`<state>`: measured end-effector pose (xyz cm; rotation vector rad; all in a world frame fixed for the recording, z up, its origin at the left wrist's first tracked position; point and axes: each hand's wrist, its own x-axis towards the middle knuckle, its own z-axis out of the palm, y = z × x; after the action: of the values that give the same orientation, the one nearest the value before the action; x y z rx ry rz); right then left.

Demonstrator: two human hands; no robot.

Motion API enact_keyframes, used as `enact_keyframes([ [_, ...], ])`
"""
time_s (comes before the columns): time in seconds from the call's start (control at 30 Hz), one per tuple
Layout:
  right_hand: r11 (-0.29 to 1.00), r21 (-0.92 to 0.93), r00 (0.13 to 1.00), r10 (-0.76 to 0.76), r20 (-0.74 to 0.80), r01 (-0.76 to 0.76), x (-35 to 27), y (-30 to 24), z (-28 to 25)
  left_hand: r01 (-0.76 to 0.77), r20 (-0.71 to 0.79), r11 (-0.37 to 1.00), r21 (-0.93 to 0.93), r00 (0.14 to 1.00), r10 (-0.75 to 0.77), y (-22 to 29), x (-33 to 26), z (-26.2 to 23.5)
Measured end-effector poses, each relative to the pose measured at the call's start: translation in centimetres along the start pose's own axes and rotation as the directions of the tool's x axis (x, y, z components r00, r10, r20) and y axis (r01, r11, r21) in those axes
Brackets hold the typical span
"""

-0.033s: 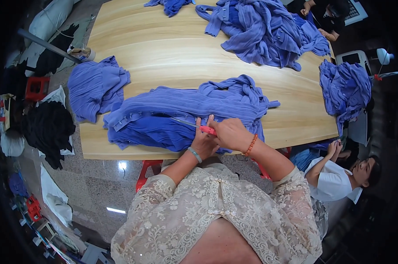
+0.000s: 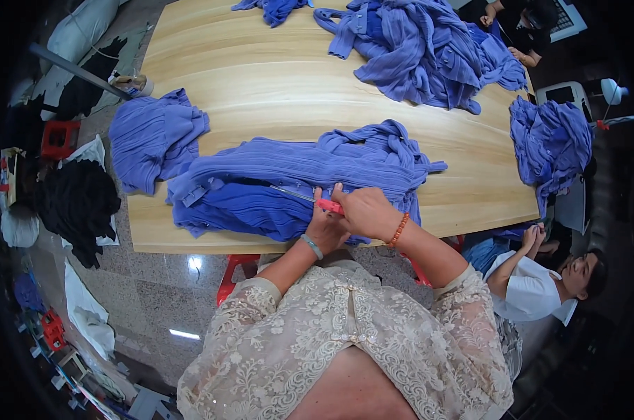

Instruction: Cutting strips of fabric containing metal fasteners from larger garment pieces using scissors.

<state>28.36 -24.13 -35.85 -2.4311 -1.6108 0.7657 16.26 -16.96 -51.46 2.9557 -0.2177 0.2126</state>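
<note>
Head view: a pale wooden desk (image 2: 275, 91) over a grey stone floor (image 2: 156, 294) carries heaped blue garments (image 2: 429, 49); one blue garment (image 2: 289, 182) lies at the near edge, left hand (image 2: 326, 225) pressing it, right hand (image 2: 364, 212) gripping red-handled scissors (image 2: 329, 205); a red stool (image 2: 59, 138) stands left

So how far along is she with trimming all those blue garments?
Possibly done: a folded blue stack at the table's left edge. In hand: the spread garment, the right hand working pink-handled snips, the left hand pressing cloth. Seemingly left: the far heap and right pile.
</note>
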Motion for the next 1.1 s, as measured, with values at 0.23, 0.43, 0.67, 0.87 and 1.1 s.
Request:
enact_keyframes([
  [0.23,0.963,0.248,0.991,0.122,-0.057,-0.104,-4.9,1.6,-1.1,-0.078,-0.139,0.920,-0.383,0.990,0.026,-1.7,-0.2,-6.1],
  [0.43,0.964,0.227,0.979,0.170,-0.111,-0.142,-7.9,2.6,-0.9,0.262,-0.163,0.922,-0.285,0.935,-0.316,-8.5,-2.4,-10.1],
  [0.67,0.980,0.028,0.977,0.196,0.088,-0.199,-5.2,0.9,-1.9,0.259,-0.051,0.937,-0.235,0.959,-0.278,-9.7,-4.0,-7.5],
  [0.87,0.989,0.033,0.988,0.139,0.073,-0.141,1.6,-1.2,-2.1,0.281,-0.032,0.922,-0.268,0.953,-0.300,-9.6,-3.9,-7.4],
  [1.1,0.994,0.022,0.991,0.110,0.076,-0.111,8.7,-3.7,-1.5,0.274,-0.008,0.899,-0.342,0.956,-0.294,-10.1,-4.0,-7.4],
])
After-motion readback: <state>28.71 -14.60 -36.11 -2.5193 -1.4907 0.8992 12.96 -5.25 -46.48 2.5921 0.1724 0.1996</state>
